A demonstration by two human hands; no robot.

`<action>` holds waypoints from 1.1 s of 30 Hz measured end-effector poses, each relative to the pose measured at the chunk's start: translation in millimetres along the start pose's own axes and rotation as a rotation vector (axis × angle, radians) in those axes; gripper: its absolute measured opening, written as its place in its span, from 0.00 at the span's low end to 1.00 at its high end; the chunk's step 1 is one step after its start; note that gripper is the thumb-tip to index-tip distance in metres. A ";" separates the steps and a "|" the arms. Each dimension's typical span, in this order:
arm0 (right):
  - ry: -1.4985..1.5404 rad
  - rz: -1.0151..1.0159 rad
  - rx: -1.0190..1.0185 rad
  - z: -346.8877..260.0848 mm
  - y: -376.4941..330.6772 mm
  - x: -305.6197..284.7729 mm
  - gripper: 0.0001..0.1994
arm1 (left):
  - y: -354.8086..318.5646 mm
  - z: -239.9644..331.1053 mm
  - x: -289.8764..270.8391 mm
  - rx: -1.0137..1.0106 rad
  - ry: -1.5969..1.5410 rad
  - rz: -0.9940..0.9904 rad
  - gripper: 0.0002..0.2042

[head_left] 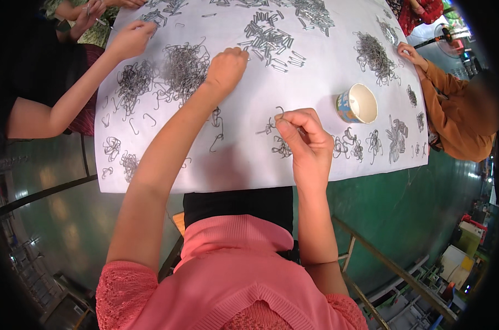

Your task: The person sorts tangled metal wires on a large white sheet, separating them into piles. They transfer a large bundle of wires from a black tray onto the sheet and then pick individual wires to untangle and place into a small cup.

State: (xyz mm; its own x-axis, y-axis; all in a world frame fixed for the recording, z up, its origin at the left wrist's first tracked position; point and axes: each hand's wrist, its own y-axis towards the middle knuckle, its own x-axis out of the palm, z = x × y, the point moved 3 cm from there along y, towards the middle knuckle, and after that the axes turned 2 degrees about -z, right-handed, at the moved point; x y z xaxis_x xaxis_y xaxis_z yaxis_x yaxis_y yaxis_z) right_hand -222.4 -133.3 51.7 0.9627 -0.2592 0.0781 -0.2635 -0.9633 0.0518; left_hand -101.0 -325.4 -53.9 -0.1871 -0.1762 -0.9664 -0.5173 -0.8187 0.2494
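My right hand (310, 137) pinches a small bent metal wire hook (281, 111) between thumb and fingertips, above the white table (244, 159). Below it lie small clusters of similar hooks (282, 146). My left hand (226, 70) reaches farther out, its fingers curled together at the near left edge of a heap of narrow silvery metal clips (269, 39). Its fingertips are mostly hidden, and what they hold cannot be made out. Beside the left hand rises a large tangled pile of wire hooks (184, 69).
A paper cup (356, 104) stands right of my right hand. More hook piles lie at left (134, 82) and right (375, 55). Co-workers' hands reach in at the left (133, 39) and right (411, 55). The table's near edge runs just before my waist.
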 end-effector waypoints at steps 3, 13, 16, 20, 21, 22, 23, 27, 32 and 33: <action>-0.042 -0.029 -0.034 4.4 -1.4 8.4 0.02 | -23.3 -1.3 -40.2 -0.331 -0.670 -0.095 0.09; -0.177 -0.094 -0.117 4.9 -5.1 40.5 0.02 | -110.3 27.5 -151.8 -0.395 -1.423 -0.025 0.07; -0.240 -0.108 -0.133 -1.0 -7.6 50.2 0.02 | -120.2 26.5 -160.8 -0.404 -1.397 0.070 0.07; -0.275 -0.161 -0.119 1.6 -8.4 59.1 0.04 | -130.4 19.9 -162.3 -0.350 -1.360 0.180 0.06; -0.251 -0.176 -0.096 5.6 -7.7 61.4 0.05 | -132.9 16.3 -161.9 -0.322 -1.327 0.241 0.06; -0.228 -0.192 -0.072 10.5 -6.3 64.0 0.06 | -136.0 12.6 -162.2 -0.295 -1.291 0.302 0.06; -0.306 -0.245 -0.038 18.0 -2.7 65.5 0.06 | -139.4 8.3 -163.3 -0.309 -1.296 0.329 0.06; -0.773 -0.558 -0.182 63.7 7.9 71.9 0.06 | -147.6 -8.9 -179.9 -0.331 -1.254 0.423 0.05; -1.191 -0.807 -0.398 85.6 3.7 94.9 0.04 | -159.1 -31.2 -190.8 -0.385 -1.159 0.480 0.05; -1.205 -0.799 -0.426 86.9 3.0 96.3 0.03 | -160.9 -35.2 -190.2 -0.372 -1.152 0.497 0.05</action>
State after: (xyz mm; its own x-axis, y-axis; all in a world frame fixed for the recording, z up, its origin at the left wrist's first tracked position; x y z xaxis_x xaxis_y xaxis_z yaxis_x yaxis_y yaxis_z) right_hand -125.1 -167.3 -27.2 0.2751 0.2033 -0.9397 0.5456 -0.8378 -0.0215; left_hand 47.3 -179.5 87.6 -0.9886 -0.0870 -0.1232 0.0386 -0.9356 0.3510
